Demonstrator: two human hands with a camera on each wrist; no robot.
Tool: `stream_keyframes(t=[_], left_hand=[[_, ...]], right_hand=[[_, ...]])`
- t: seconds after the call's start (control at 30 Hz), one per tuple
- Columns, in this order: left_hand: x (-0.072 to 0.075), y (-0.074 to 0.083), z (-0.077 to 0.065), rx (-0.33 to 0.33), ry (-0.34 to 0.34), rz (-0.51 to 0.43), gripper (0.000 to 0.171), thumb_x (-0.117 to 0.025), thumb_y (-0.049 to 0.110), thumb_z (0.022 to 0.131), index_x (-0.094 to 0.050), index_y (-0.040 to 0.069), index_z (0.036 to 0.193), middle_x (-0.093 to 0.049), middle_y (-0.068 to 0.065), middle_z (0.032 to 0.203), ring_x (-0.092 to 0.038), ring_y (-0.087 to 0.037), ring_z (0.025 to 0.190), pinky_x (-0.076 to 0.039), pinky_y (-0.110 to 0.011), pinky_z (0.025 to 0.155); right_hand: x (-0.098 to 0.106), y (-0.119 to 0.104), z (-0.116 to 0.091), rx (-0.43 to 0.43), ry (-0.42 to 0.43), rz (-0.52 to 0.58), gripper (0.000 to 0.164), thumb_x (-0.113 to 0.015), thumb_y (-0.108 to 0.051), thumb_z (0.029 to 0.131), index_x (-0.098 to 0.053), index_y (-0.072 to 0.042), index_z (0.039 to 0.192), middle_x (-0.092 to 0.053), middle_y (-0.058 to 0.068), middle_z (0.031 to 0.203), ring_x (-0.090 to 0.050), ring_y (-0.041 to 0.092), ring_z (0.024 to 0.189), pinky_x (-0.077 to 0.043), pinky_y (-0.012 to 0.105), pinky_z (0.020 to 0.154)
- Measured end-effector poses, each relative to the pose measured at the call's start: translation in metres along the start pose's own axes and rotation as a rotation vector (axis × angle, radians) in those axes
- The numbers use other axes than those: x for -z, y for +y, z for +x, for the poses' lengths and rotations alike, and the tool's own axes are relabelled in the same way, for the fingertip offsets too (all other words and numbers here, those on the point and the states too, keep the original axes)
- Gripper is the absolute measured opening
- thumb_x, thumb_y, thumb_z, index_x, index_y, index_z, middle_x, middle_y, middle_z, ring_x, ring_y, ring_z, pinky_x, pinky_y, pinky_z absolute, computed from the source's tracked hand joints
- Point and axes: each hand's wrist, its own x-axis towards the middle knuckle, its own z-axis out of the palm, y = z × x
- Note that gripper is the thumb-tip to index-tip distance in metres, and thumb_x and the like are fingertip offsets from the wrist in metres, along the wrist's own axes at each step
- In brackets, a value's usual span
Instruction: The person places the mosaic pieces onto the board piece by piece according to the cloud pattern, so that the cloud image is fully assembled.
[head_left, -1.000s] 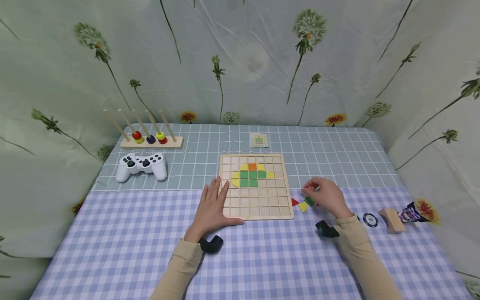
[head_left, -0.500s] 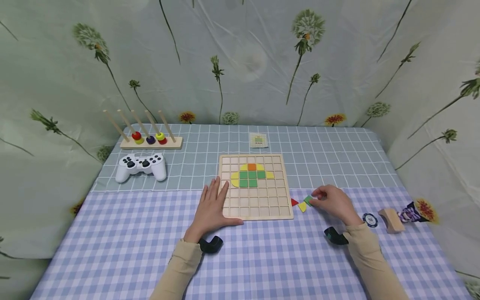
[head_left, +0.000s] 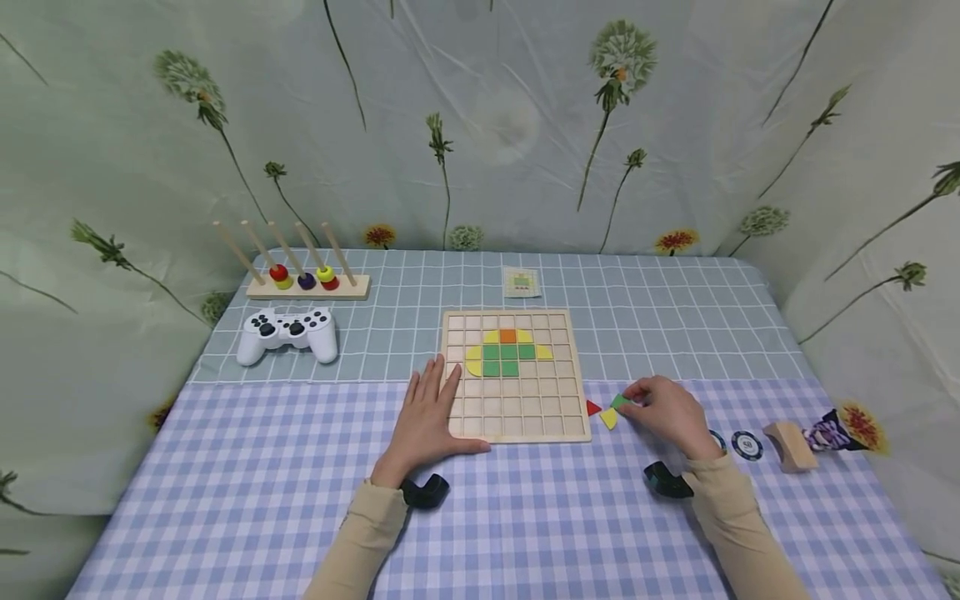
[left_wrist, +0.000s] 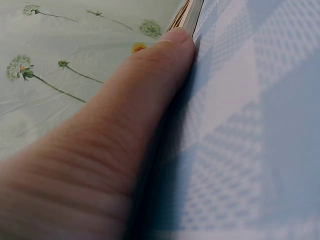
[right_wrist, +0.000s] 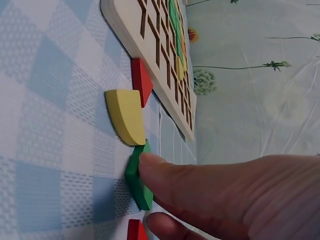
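Note:
My left hand [head_left: 426, 425] rests with spread fingers at the near left corner of a wooden grid board [head_left: 517, 417], thumb along its front edge. Yellow, green and orange tiles fill part of the grid. To the board's right, my right hand [head_left: 671, 414] pinches a green square tile [right_wrist: 133, 172], its thumb on the tile's face. A yellow quarter-round tile [right_wrist: 125, 117] and a red triangular tile [right_wrist: 141, 82] lie between that hand and the board. Below the fingers in the right wrist view, part of another red tile [right_wrist: 135, 230] shows.
A white game controller [head_left: 288, 333] and a wooden peg stand [head_left: 341, 290] with coloured beads are at the left. Behind the board lies a small pattern card [head_left: 521, 282]. Poker chips [head_left: 747, 445], a wooden arch block [head_left: 791, 446] and a purple packet [head_left: 828, 432] are at the right.
My right hand has come down and slightly right, from hovering over the loose tiles to pinching the green one. The left hand stays at the board's corner.

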Motion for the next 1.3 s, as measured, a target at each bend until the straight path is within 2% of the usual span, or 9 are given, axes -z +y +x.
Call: stream_keyframes(t=[0.17, 0.43, 0.57, 0.7, 0.87, 1.1, 1.3], left_hand=[[-0.002, -0.001, 0.000, 0.003, 0.004, 0.015, 0.125, -0.064, 0.080, 0.061, -0.018, 0.009, 0.152, -0.006, -0.017, 0.157, 0.001, -0.029, 0.143, 0.003, -0.043, 0.114], [-0.001, 0.000, 0.002, -0.008, 0.014, 0.004, 0.125, -0.065, 0.079, 0.061, -0.020, 0.008, 0.152, -0.007, -0.018, 0.156, -0.001, -0.031, 0.143, 0.001, -0.044, 0.114], [-0.001, 0.000, 0.002, -0.003, 0.003, 0.010, 0.125, -0.065, 0.079, 0.061, -0.019, 0.008, 0.152, -0.005, -0.017, 0.157, 0.000, -0.030, 0.143, 0.002, -0.043, 0.114], [-0.001, -0.001, 0.001, -0.002, 0.005, 0.011, 0.125, -0.065, 0.079, 0.061, -0.019, 0.008, 0.152, -0.006, -0.017, 0.157, 0.000, -0.030, 0.143, 0.002, -0.043, 0.114], [-0.001, -0.001, 0.001, 0.003, -0.002, 0.008, 0.125, -0.065, 0.079, 0.060, -0.018, 0.008, 0.152, -0.005, -0.017, 0.157, 0.001, -0.029, 0.143, 0.004, -0.042, 0.113], [-0.001, -0.001, 0.001, 0.012, -0.011, 0.002, 0.126, -0.065, 0.080, 0.060, -0.018, 0.009, 0.152, -0.004, -0.017, 0.157, 0.002, -0.028, 0.143, 0.004, -0.042, 0.113], [0.000, 0.001, 0.001, 0.014, -0.016, 0.004, 0.126, -0.064, 0.080, 0.060, -0.018, 0.009, 0.153, -0.004, -0.017, 0.157, 0.002, -0.029, 0.143, 0.003, -0.043, 0.113]], right_hand=[[-0.002, 0.000, 0.000, 0.000, -0.008, 0.024, 0.023, -0.075, -0.019, 0.079, -0.070, -0.002, 0.094, -0.064, 0.008, 0.086, -0.058, 0.025, 0.078, -0.045, 0.038, 0.063], [-0.001, -0.003, 0.003, -0.009, -0.028, 0.040, 0.021, -0.075, -0.017, 0.077, -0.064, -0.006, 0.091, -0.061, 0.003, 0.081, -0.053, 0.020, 0.071, -0.039, 0.031, 0.056], [0.000, -0.003, 0.006, 0.011, -0.023, 0.070, 0.019, -0.073, -0.016, 0.079, -0.063, -0.005, 0.091, -0.059, 0.003, 0.080, -0.052, 0.019, 0.068, -0.038, 0.031, 0.056], [0.002, -0.008, 0.012, 0.067, 0.015, 0.098, 0.017, -0.071, -0.015, 0.081, -0.063, -0.005, 0.092, -0.059, 0.003, 0.080, -0.051, 0.018, 0.066, -0.037, 0.030, 0.055], [-0.001, -0.028, 0.023, 0.114, 0.046, 0.135, 0.016, -0.071, -0.017, 0.082, -0.064, -0.006, 0.092, -0.061, 0.003, 0.081, -0.050, 0.017, 0.063, -0.037, 0.029, 0.052], [-0.022, -0.060, 0.040, 0.202, 0.038, 0.229, 0.012, -0.076, -0.018, 0.078, -0.066, -0.012, 0.083, -0.061, -0.002, 0.077, -0.049, 0.015, 0.055, -0.035, 0.029, 0.047], [-0.036, -0.081, 0.049, 0.230, 0.039, 0.276, 0.008, -0.075, -0.017, 0.081, -0.069, -0.012, 0.083, -0.061, -0.002, 0.075, -0.049, 0.015, 0.055, -0.036, 0.029, 0.049]])
